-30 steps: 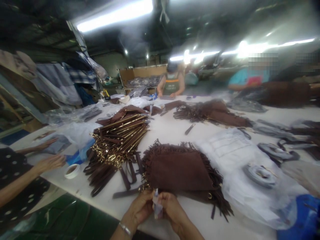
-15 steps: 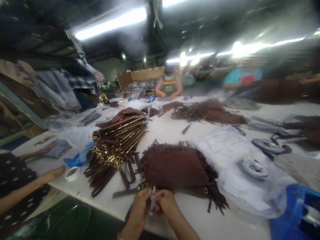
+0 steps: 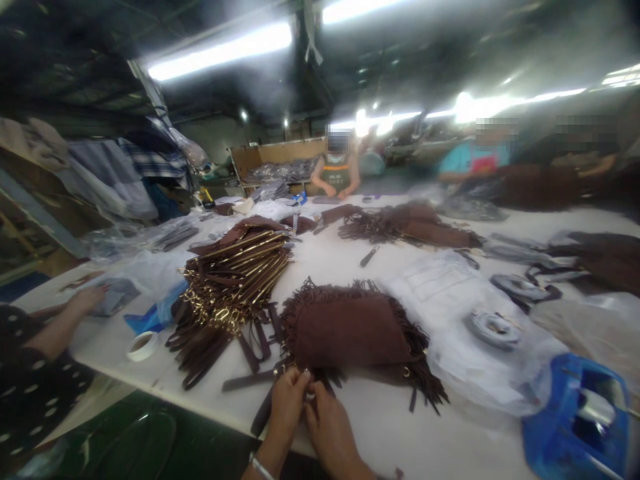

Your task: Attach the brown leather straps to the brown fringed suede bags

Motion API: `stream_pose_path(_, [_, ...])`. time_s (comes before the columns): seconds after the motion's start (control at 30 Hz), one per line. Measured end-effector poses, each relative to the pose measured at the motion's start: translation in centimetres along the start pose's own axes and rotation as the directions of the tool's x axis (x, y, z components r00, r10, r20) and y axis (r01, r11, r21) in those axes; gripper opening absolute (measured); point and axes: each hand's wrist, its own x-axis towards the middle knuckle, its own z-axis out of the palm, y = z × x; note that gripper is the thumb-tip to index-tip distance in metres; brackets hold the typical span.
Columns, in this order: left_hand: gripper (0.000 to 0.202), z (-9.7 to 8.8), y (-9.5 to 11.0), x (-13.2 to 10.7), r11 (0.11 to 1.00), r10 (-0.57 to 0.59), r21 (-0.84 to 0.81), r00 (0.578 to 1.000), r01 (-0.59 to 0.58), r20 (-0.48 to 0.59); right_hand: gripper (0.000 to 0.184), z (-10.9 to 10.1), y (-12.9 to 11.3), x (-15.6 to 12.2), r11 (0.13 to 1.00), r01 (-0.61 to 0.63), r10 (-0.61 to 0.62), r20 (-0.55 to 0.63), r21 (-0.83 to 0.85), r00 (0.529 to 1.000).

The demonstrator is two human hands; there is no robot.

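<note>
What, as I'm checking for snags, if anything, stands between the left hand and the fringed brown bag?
Nothing visible: the left hand is right by the near edge of the bag; touching is unclear. A dark strap lies to its left, off that path.

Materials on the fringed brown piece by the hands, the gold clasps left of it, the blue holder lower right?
Fringed brown piece: probably suede or an imitation; matte, even face, floppy cut strips.
Gold clasps: likely metal, polished or plated; bright yellow glints.
Blue holder: looks like hard plastic, fairly glossy; rigid walls with some sheen.
</note>
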Motion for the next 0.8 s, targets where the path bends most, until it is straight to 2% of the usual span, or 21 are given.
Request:
stream_pose_path(0.13, [0.029,0.0,-0.6,-0.2,0.995,0.074,0.067,0.996,-0.071,-0.042,0.021,-0.2,1.7,-2.0,0.995,-0.004,0.016,0.115,-0.104,0.993])
stream_pose_path(0.2, [0.022,-0.6,-0.7,-0.6,0.992,0.105,0.068,0.994,-0.102,-0.038,0.017,-1.0,2.3,-2.7,0.994,0.01,0.003,0.119,-0.11,0.993])
stream_pose_path(0.27, [0.007,-1.8,-0.6,-1.0,0.993,0.112,0.051,0.993,-0.11,-0.04,0.016,-2.2,2.6,-2.9,0.994,0.041,-0.033,0.078,-0.099,0.996])
stream_pose_path(0.37, [0.024,-4.4,-0.6,-1.3,0.992,0.111,0.072,0.991,-0.106,-0.077,0.022,-4.2,2.4,-2.0,0.987,0.109,-0.116,-0.053,-0.122,0.992])
stream_pose_path(0.47, [0.025,-6.5,-1.1,-0.7,0.963,0.23,0.169,0.967,-0.21,-0.11,0.026,-5.3,1.9,0.0,0.934,0.183,-0.247,-0.183,-0.308,0.952])
stream_pose_path(0.53, [0.027,-6.9,-1.4,0.2,0.916,0.323,0.27,0.944,-0.296,-0.06,0.035,-5.3,1.6,1.6,0.839,0.215,-0.349,-0.19,-0.501,0.918])
stream_pose_path(0.6, [0.03,-6.7,-1.3,1.2,0.812,0.366,0.471,0.93,-0.344,0.048,0.045,-5.2,1.4,3.1,0.724,0.216,-0.397,-0.139,-0.655,0.907])
stream_pose_path(0.67, [0.027,-6.5,-0.6,1.9,0.618,0.344,0.702,0.925,-0.353,0.162,0.048,-5.3,1.2,4.1,0.651,0.214,-0.394,-0.083,-0.729,0.915])
stream_pose_path(0.73, [0.018,-6.5,0.7,2.0,0.416,0.314,0.837,0.92,-0.355,0.234,0.042,-5.7,0.9,4.5,0.636,0.219,-0.379,-0.053,-0.74,0.924])
stream_pose_path(0.8, [0.014,-7.0,2.1,1.6,0.305,0.305,0.876,0.91,-0.374,0.282,0.032,-6.4,0.6,4.7,0.663,0.218,-0.366,-0.056,-0.716,0.929])
